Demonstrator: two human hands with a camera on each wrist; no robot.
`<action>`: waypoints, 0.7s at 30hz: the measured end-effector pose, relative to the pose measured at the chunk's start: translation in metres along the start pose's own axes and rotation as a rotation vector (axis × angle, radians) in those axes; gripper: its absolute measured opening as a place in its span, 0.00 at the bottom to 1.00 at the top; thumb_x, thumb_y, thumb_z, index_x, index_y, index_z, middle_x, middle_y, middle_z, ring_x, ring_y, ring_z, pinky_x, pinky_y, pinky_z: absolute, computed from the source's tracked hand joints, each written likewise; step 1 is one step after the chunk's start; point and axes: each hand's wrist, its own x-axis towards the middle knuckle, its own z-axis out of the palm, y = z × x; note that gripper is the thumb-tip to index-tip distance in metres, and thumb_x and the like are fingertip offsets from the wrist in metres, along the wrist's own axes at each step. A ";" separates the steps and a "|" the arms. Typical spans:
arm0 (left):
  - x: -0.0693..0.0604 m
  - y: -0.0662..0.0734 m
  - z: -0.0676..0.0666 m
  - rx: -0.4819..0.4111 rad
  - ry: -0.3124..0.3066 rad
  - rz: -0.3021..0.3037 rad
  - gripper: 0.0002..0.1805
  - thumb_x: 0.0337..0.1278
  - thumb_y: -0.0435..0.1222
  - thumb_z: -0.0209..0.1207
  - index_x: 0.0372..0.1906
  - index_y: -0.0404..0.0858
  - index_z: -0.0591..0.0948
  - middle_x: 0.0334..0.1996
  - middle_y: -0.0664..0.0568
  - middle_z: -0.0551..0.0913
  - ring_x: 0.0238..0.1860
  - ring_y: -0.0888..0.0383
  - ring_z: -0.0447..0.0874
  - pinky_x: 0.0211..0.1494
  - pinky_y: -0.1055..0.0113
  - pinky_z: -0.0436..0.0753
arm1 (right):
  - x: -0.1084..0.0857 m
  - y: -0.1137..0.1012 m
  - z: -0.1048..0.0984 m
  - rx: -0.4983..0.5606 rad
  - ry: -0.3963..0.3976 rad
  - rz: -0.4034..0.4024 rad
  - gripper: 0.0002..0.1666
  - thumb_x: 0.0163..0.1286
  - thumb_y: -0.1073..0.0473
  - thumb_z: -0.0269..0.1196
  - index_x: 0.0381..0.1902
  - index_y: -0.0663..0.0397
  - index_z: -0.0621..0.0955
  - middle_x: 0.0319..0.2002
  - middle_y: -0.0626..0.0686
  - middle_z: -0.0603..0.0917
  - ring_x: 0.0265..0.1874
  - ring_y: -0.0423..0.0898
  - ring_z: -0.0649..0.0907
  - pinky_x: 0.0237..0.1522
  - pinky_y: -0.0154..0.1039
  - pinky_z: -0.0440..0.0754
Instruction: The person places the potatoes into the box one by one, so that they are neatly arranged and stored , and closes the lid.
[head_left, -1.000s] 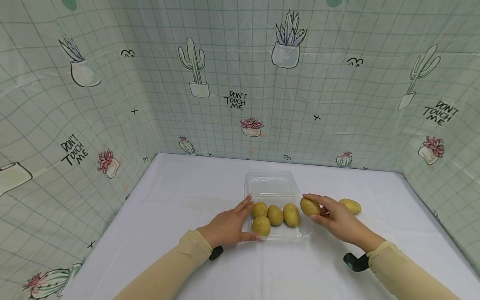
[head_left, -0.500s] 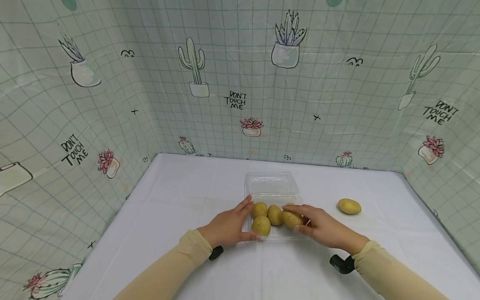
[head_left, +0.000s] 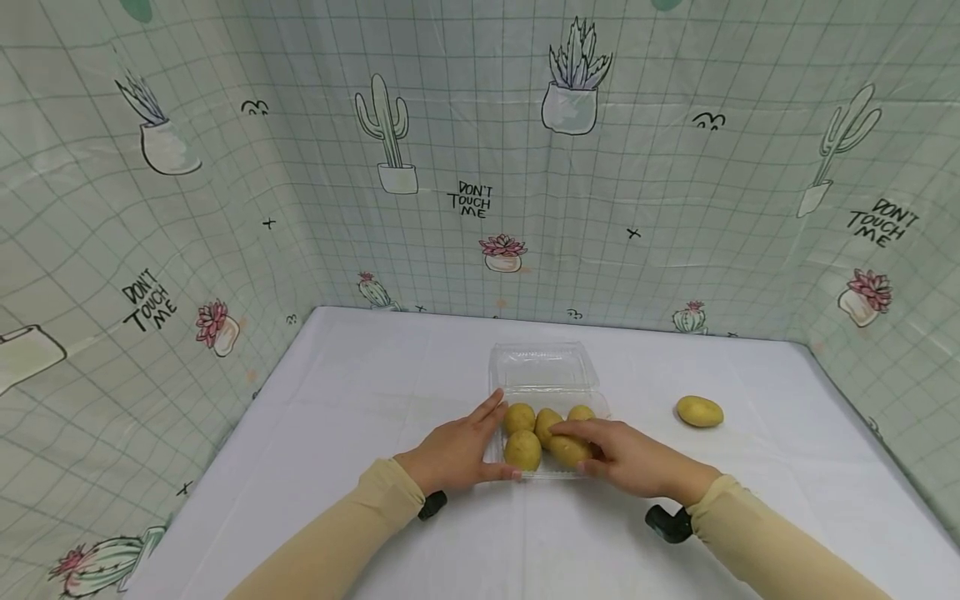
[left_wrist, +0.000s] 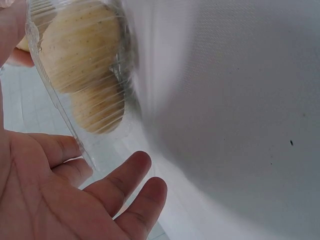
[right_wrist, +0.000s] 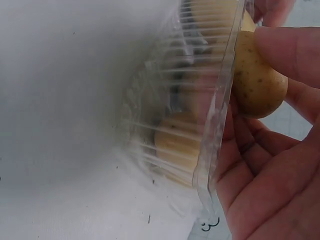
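A clear plastic clamshell box (head_left: 551,367) lies with its lid folded back, several yellow potatoes (head_left: 522,451) in its base. My left hand (head_left: 459,450) rests along the box's left side, thumb at the front corner and fingers spread toward the back; the left wrist view shows fingertips (left_wrist: 75,145) touching the rim. With thumb and fingers, my right hand (head_left: 637,458) grips a potato (right_wrist: 260,80) at the front right of the box. In the right wrist view this potato is partly above the rim, and another potato (right_wrist: 177,145) shows through the wall. The right palm partly hides the box's right side.
One loose potato (head_left: 700,412) lies on the white table (head_left: 375,375) to the right of the box. Cloth walls (head_left: 465,250) with printed cacti stand behind and on both sides. A dark wrist camera (head_left: 667,523) sits under the right wrist.
My right hand has carried its potato leftward from beside the box into its front right part. The left hand has stayed at the box's left side.
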 end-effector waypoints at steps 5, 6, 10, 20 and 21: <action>0.001 0.000 0.001 -0.005 0.002 -0.002 0.54 0.58 0.64 0.60 0.78 0.33 0.57 0.79 0.45 0.47 0.69 0.48 0.68 0.62 0.56 0.75 | 0.004 -0.003 0.002 -0.060 -0.008 0.031 0.29 0.71 0.60 0.64 0.69 0.51 0.72 0.56 0.49 0.79 0.49 0.44 0.78 0.52 0.49 0.76; 0.001 0.000 0.000 -0.006 0.003 -0.001 0.54 0.58 0.64 0.61 0.78 0.33 0.57 0.79 0.45 0.47 0.69 0.48 0.69 0.62 0.56 0.75 | 0.005 -0.003 0.002 -0.067 -0.007 0.033 0.29 0.70 0.60 0.64 0.68 0.51 0.72 0.55 0.49 0.80 0.49 0.44 0.78 0.52 0.50 0.77; 0.000 0.000 0.000 -0.013 0.003 -0.002 0.54 0.58 0.63 0.61 0.77 0.32 0.57 0.79 0.45 0.48 0.68 0.47 0.69 0.62 0.55 0.76 | 0.006 -0.004 0.003 -0.074 0.000 0.030 0.29 0.70 0.61 0.64 0.67 0.54 0.73 0.53 0.49 0.81 0.47 0.43 0.79 0.51 0.49 0.77; 0.001 -0.001 0.001 -0.003 0.002 -0.002 0.55 0.58 0.64 0.60 0.78 0.33 0.57 0.79 0.44 0.48 0.68 0.47 0.70 0.62 0.55 0.75 | 0.009 -0.001 0.007 -0.044 0.012 0.026 0.23 0.69 0.60 0.65 0.62 0.49 0.77 0.48 0.44 0.82 0.43 0.40 0.78 0.46 0.43 0.78; 0.001 -0.001 0.001 -0.002 0.002 -0.002 0.55 0.58 0.64 0.60 0.78 0.33 0.57 0.79 0.45 0.48 0.68 0.47 0.70 0.62 0.55 0.75 | 0.009 -0.001 0.007 -0.043 0.014 0.020 0.23 0.70 0.60 0.64 0.62 0.48 0.78 0.51 0.45 0.82 0.45 0.41 0.78 0.48 0.45 0.78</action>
